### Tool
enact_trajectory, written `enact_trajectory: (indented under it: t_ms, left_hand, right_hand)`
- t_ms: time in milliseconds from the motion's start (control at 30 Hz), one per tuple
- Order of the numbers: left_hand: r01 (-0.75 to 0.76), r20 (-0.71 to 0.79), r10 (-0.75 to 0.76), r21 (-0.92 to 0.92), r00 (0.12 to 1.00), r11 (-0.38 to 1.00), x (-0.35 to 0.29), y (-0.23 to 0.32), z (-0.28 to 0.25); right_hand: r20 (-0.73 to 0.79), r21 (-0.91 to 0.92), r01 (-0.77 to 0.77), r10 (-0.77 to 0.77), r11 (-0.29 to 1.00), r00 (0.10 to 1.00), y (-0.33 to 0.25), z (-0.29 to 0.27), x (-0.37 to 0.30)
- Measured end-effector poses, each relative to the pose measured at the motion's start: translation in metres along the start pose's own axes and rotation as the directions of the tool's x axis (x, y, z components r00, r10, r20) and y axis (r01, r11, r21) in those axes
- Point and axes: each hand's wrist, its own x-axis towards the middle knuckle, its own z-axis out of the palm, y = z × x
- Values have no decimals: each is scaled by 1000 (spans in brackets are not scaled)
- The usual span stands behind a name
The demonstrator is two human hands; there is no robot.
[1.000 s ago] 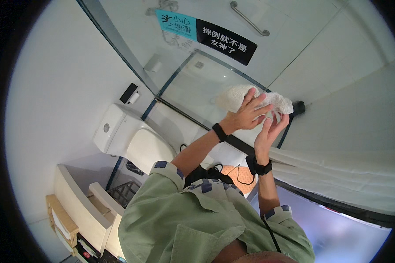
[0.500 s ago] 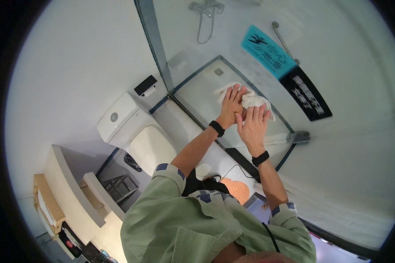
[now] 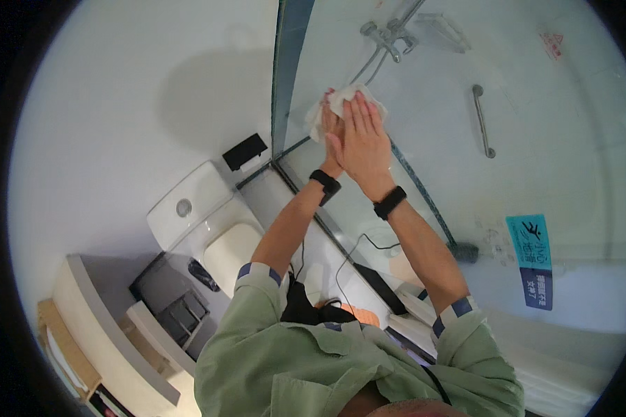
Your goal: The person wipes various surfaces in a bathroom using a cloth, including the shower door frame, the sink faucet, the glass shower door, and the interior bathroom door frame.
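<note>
Both my arms reach up and forward to a clear glass shower panel [image 3: 563, 174], with a white cloth [image 3: 339, 103] under my hands. My right hand [image 3: 366, 146] lies flat over the cloth, its fingers stretched out and close together. Just left of it, my left hand [image 3: 332, 135] is also flat, with straight fingers partly covered by the cloth and the right hand. Its fingertips show at the cloth's upper edge. A black band circles each wrist.
Through the glass I see a shower mixer [image 3: 389, 40] and a metal grab bar [image 3: 485, 124]. A blue sticker [image 3: 533, 243] is on the panel at right. A toilet [image 3: 191, 208], a black paper holder [image 3: 245, 151] and a grey step stool [image 3: 188, 318] stand left.
My hands and the cloth have moved up and left across the glass. My view has shifted too: the sticker appears lower and farther right, the shower mixer more fully in sight.
</note>
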Motion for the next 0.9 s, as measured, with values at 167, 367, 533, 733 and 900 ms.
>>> enact_trajectory:
  t_ms: [167, 367, 533, 733, 900]
  left_hand:
    - [58, -39, -56, 71, 998, 996, 66, -90, -11]
    - [108, -37, -102, 210, 994, 972, 95, -163, -39]
    - [157, -24, -156, 184, 988, 970, 80, -174, -30]
    - [217, -14, -217, 71, 976, 974, 24, -137, 3]
    - [272, 28, -272, -2, 962, 962, -51, -79, 29]
  right_hand:
    - [50, -249, 167, -160, 954, 986, -19, 55, 96]
    - [131, -435, 296, -265, 850, 955, -32, 101, 166]
    - [270, -540, 379, -271, 752, 924, -42, 119, 157]
    - [543, -543, 469, -135, 696, 829, -41, 113, 89]
    - [575, -555, 502, -130, 663, 807, -19, 86, 14]
